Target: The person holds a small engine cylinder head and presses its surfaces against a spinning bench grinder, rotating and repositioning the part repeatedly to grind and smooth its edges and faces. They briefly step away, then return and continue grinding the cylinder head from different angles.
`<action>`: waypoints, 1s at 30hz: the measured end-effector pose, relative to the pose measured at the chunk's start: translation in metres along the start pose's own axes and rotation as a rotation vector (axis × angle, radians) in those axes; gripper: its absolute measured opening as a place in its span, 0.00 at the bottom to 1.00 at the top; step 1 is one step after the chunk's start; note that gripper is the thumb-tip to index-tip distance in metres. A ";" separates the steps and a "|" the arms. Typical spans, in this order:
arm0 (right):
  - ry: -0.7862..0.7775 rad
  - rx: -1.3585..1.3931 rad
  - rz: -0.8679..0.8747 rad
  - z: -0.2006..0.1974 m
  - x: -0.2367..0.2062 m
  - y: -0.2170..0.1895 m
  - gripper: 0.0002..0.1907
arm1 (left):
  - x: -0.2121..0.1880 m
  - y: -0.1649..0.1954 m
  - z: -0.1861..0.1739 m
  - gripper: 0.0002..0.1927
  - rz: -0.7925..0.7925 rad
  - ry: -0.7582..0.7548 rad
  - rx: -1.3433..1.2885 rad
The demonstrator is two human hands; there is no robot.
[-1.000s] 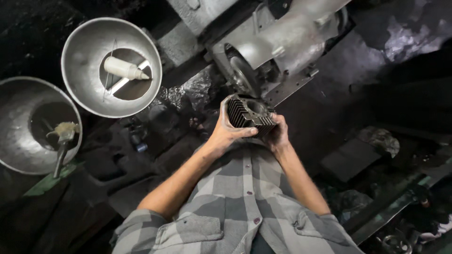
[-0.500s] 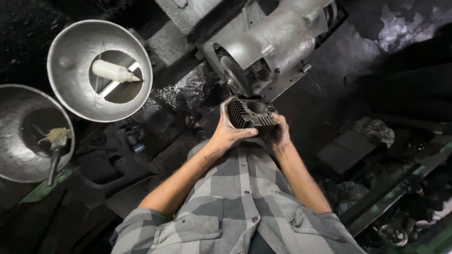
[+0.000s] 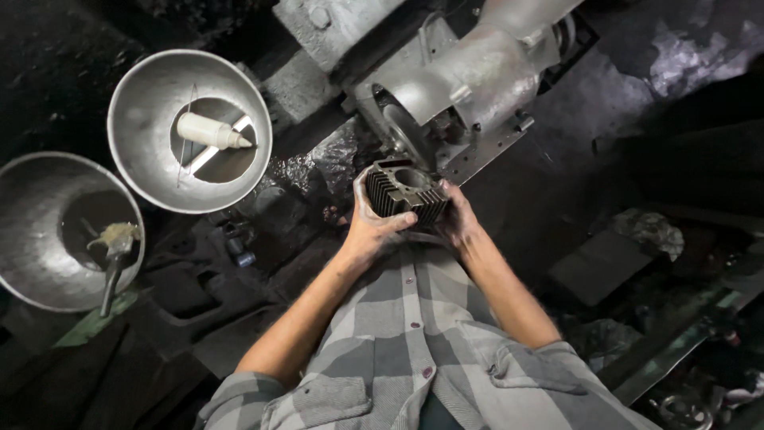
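Finned cylinder block (image 3: 407,191) | clasped between left hand (image 3: 372,229) and right hand (image 3: 460,221), both closed on its sides | bore facing up, toward grey machine (image 3: 469,80) just beyond | steel bowls (image 3: 143,111) well left

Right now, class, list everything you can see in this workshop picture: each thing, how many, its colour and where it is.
finned metal cylinder: one, dark grey, centre, held in both hands
grinding machine: one, silver-grey, top centre, just beyond the cylinder
metal bowls: two, silver, left side
white bottle: one, lying in the upper bowl
brush-like tool: one, grimy, in the lower bowl
dark slab: one, black, right
checked shirt: one, grey and white, bottom centre
left hand: grip on the cylinder's left side
right hand: grip on its right side
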State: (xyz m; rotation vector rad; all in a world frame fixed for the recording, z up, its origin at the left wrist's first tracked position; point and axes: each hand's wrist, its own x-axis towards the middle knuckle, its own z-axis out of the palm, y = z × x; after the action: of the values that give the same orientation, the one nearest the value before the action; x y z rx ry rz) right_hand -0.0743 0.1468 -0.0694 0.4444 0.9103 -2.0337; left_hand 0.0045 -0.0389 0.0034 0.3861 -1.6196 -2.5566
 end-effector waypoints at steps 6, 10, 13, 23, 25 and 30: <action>0.019 0.030 -0.122 -0.012 -0.020 -0.013 0.37 | 0.019 -0.025 0.019 0.49 -0.176 -0.092 -0.141; 0.006 0.022 -0.214 -0.023 -0.027 -0.015 0.36 | 0.023 -0.035 0.028 0.48 -0.238 -0.122 -0.188; 0.086 0.051 -0.166 -0.022 -0.020 -0.009 0.36 | 0.021 -0.029 0.020 0.50 -0.252 -0.077 -0.199; -0.062 -0.141 -0.077 0.003 0.004 0.001 0.46 | 0.005 -0.002 -0.014 0.53 -0.054 -0.024 -0.069; -0.137 -0.093 -0.111 0.002 0.004 -0.001 0.46 | 0.011 -0.007 -0.013 0.50 -0.069 -0.037 -0.124; -0.059 -0.017 -0.213 -0.009 -0.006 -0.009 0.44 | 0.033 -0.033 -0.001 0.48 -0.261 -0.077 -0.193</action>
State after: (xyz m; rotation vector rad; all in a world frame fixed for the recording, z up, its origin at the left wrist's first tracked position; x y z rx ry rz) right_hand -0.0778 0.1605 -0.0682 0.2861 0.9723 -2.2177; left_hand -0.0252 -0.0321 -0.0316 0.5175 -1.4104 -2.9228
